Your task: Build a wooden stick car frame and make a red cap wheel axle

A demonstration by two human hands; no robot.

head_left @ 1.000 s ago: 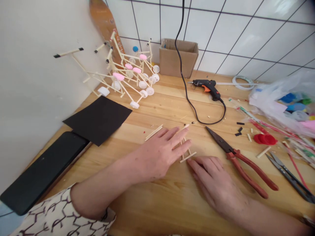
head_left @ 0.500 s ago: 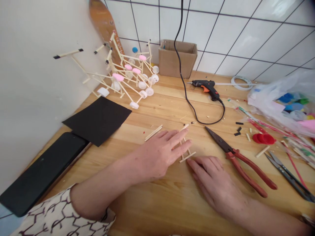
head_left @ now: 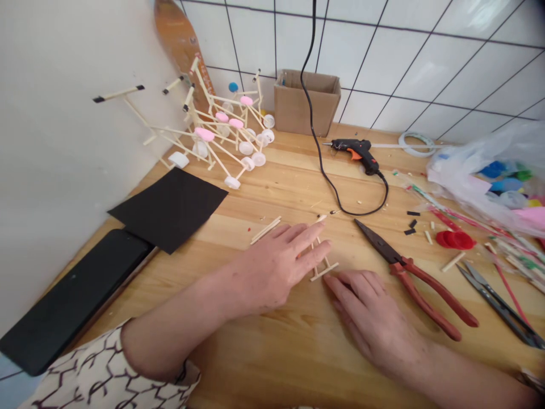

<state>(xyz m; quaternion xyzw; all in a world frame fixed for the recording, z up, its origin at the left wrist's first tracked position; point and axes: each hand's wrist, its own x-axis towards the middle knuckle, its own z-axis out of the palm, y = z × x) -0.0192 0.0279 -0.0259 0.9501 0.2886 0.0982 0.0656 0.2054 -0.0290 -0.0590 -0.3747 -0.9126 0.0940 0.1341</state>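
Stick frame (head_left: 327, 262) of thin pale wood lies on the worktop (head_left: 255, 363), between the person's two hands and partly hidden beneath one of them. Its long axis runs away from the person, leaning a little to the left at the far end, with a crosspiece (head_left: 324, 272) set slantwise across the near end.

The left hand (head_left: 272, 267) comes in from the left and covers most of the frame's length; its fingers are extended and spread, with two of them crossing above the long sticks. Whether they press on the frame or grip it cannot be told, since the thumb and the undersides are out of sight. The right hand (head_left: 370, 312) rests on the near right side, its fingers bent and close together, the tips right at the crosspiece. I cannot tell whether they pinch it or merely touch it.

So the near end is closest to the right fingertips, lying just ahead and to the left of them, while the far part belongs to the left hand's reach.

A pair of loose sticks (head_left: 266, 230) lies just beyond the left hand. Pliers (head_left: 399, 267) lie to the right, nose pointing away, and a glue gun (head_left: 360, 147) rests farther back.
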